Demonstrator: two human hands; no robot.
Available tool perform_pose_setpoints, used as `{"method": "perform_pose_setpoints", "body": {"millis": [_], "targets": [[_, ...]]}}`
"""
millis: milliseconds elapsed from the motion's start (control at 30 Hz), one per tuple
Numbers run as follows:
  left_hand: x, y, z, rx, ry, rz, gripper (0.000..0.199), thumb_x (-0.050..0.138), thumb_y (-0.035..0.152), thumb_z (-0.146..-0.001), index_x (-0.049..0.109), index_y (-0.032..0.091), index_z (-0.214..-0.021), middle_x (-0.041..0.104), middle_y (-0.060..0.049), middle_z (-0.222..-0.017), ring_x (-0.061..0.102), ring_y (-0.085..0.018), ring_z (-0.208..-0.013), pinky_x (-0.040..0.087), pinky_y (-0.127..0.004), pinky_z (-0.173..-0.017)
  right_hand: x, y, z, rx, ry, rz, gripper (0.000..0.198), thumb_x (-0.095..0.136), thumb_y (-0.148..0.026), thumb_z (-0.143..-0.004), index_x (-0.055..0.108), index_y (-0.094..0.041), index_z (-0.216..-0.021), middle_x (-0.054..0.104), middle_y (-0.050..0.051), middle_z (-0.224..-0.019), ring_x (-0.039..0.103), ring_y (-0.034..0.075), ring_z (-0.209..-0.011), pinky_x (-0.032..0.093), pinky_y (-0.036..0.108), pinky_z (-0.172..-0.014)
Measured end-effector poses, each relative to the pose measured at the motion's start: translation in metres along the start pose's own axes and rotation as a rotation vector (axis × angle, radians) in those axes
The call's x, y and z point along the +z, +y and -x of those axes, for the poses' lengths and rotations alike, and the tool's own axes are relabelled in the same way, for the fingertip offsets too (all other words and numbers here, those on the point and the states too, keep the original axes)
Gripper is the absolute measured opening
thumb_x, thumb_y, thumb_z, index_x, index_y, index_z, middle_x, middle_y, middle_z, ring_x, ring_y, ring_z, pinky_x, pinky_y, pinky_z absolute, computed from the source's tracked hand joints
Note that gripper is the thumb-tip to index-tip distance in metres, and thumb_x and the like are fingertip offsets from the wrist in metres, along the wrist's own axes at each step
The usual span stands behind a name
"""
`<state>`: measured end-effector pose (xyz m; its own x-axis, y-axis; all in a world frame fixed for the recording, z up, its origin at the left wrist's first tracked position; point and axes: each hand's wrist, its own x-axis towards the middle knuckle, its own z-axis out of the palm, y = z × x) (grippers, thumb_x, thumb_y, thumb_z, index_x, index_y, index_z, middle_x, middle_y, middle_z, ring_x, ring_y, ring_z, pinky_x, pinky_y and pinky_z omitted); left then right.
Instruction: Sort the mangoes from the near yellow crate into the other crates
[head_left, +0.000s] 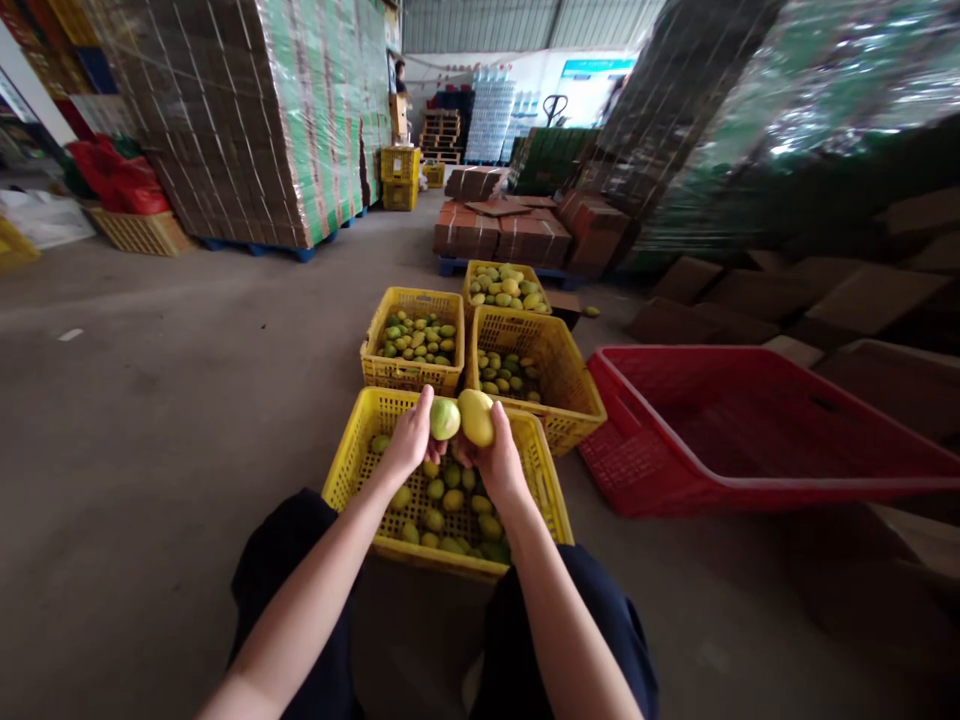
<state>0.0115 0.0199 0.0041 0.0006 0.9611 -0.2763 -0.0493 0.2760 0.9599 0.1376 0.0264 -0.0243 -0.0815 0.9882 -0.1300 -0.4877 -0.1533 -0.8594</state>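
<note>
Above a yellow crate [556,500] of fruit on the floor, the left hand's [411,440] fingers grip a green fruit [445,419] beside a yellow fruit [476,417] gripped by the right hand's [496,455].

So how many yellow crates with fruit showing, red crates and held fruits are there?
Yellow crates: 4
Red crate: 1
Green fruit in left hand: 1
Yellow fruit in right hand: 1
Total: 7
</note>
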Motion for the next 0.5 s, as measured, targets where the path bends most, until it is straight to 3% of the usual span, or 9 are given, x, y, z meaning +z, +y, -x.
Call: {"method": "perform_pose_setpoints", "body": {"millis": [100, 233, 367, 500], "targets": [[-0.003, 0.004, -0.004, -0.102, -0.04, 0.128, 0.07, 0.022, 0.059, -0.097, 0.049, 0.019, -0.047, 0.046, -0.004, -0.035, 0.037, -0.009, -0.027, 0.019, -0.024, -0.036, 0.004, 0.0, -0.003, 0.118, -0.037, -0.067, 0.05, 0.062, -0.069, -0.074, 0.062, -0.02, -0.075, 0.056, -0.002, -0.053, 0.044, 0.011, -0.042, 0.028, 0.024, -0.034], [-0.004, 0.009, -0.007, -0.159, -0.063, 0.339, 0.062, 0.031, 0.058, -0.096, 0.054, 0.017, -0.056, 0.05, -0.003, -0.04, 0.036, -0.007, -0.029, 0.019, -0.022, -0.036, 0.007, 0.0, -0.006, 0.135, -0.029, -0.165, 0.036, 0.07, -0.055, -0.074, 0.063, -0.019, -0.079, 0.061, -0.003, -0.061, 0.049, 0.01, -0.049, 0.037, 0.022, -0.041], [0.001, 0.009, -0.008, -0.058, -0.119, 0.564, 0.045, 0.056, 0.054, -0.088, 0.057, 0.015, -0.067, 0.055, -0.001, -0.05, 0.044, -0.007, -0.037, 0.027, -0.019, -0.039, 0.007, 0.003, -0.007, 0.077, -0.045, -0.167, 0.035, 0.075, -0.05, -0.071, 0.063, -0.021, -0.085, 0.066, -0.002, -0.069, 0.056, 0.012, -0.057, 0.041, 0.023, -0.045], [0.006, 0.0, -0.01, 0.102, -0.094, 0.743, 0.029, 0.081, 0.037, -0.072, 0.062, 0.016, -0.079, 0.065, 0.001, -0.069, 0.058, -0.008, -0.057, 0.039, -0.016, -0.049, 0.005, 0.003, -0.005, -0.044, 0.06, -0.171, 0.037, 0.081, -0.041, -0.065, 0.058, -0.026, -0.089, 0.066, -0.005, -0.077, 0.059, 0.014, -0.065, 0.044, 0.024, -0.051]]}}
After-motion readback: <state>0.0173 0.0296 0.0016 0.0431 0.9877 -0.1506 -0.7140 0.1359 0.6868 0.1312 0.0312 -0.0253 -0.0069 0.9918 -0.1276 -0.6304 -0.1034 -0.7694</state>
